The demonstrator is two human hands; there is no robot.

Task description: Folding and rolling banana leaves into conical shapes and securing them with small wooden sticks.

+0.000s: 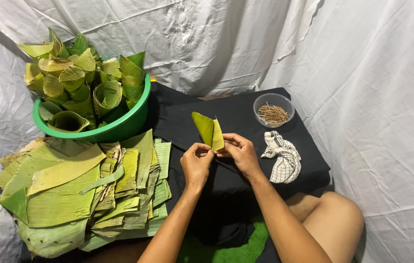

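A folded green banana leaf piece (207, 129) stands rolled into a cone shape over the black cloth (236, 117). My left hand (196, 161) pinches its lower left edge. My right hand (239, 151) grips its lower right edge, fingers closed on the fold. Both hands meet at the base of the leaf, with its pointed end up and away from me.
A green basin (119, 127) at the back left holds several rolled leaf cones. A pile of flat leaf strips (80, 190) lies at the left. A clear bowl of thin sticks (273, 110) and a checked cloth (282, 157) sit at the right. White sheets surround everything.
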